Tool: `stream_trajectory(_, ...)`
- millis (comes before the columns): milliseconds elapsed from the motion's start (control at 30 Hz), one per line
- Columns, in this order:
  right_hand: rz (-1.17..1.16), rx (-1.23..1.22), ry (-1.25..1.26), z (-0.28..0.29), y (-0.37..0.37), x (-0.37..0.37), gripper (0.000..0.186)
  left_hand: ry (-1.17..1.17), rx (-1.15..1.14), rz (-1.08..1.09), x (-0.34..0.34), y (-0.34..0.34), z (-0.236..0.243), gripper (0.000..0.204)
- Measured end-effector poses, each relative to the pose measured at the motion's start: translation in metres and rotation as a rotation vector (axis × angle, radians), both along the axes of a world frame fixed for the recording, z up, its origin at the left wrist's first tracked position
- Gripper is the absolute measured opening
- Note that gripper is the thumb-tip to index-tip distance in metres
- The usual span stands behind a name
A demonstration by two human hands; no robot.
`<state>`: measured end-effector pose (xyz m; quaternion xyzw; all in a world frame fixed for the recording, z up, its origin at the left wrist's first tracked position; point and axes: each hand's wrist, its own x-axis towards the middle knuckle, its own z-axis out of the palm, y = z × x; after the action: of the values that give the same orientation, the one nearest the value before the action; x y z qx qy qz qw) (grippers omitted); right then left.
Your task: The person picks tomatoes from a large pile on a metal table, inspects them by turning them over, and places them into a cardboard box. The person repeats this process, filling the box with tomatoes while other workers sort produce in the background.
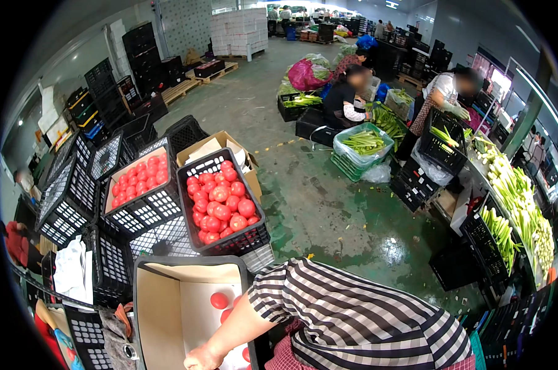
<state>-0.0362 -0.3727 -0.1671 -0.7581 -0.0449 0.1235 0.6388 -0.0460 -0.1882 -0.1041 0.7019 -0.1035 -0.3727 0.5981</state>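
My right forearm, bare below a striped sleeve, reaches over a dark crate (144, 296) lined with cardboard. My right hand (203, 358) is low inside it at the lower edge of the view, with its fingers cut off from sight. A few red tomatoes lie on the pale bottom of the crate, among them one tomato (219, 300) beside my forearm. Whether the hand touches a tomato cannot be seen. My left hand is out of view. Just beyond stands a black crate (258, 233) heaped with red tomatoes.
Another tomato-filled crate (143, 208) sits left of it, near stacked black crates (66, 216). Behind is an open cardboard box (252, 180). Co-workers handle green vegetables at the right, by a green basket (351, 168) and a long table of pale green stalks (507, 185). The floor (316, 209) looks wet.
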Motion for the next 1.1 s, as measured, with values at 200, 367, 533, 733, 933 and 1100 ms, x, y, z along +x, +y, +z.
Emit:
stream_trajectory(200, -0.054, -0.055, -0.341, -0.032, 0.001, 0.021, 0.034, 0.105, -0.039, 0.028, -0.002, -0.019, 0.002, 0.059)
stream_trajectory(367, 0.001, -0.048, -0.29, 0.015, 0.008, 0.007, 0.023, 0.275, -0.134, 0.165, 0.009, 0.003, -0.006, 0.059)
stream_trajectory(533, 0.046, 0.535, -0.069, 0.006, -0.007, -0.003, 0.036, 0.699, -0.399, 0.3, 0.023, 0.046, -0.03, 0.058)
stream_trajectory(733, 0.045, 0.216, 0.169, 0.066, -0.004, -0.017, 0.036, 0.504, -0.466, 0.146, 0.02, 0.038, 0.004, 0.062)
stream_trajectory(933, 0.056, 0.238, 0.212, 0.054, -0.008, -0.02, 0.044, 0.499, -0.521, 0.133, 0.02, 0.031, -0.002, 0.075)
stream_trajectory(1100, 0.061, 0.245, 0.144, 0.056, -0.01, -0.021, 0.048, 0.492, -0.475, 0.163, 0.024, 0.027, 0.003, 0.062)
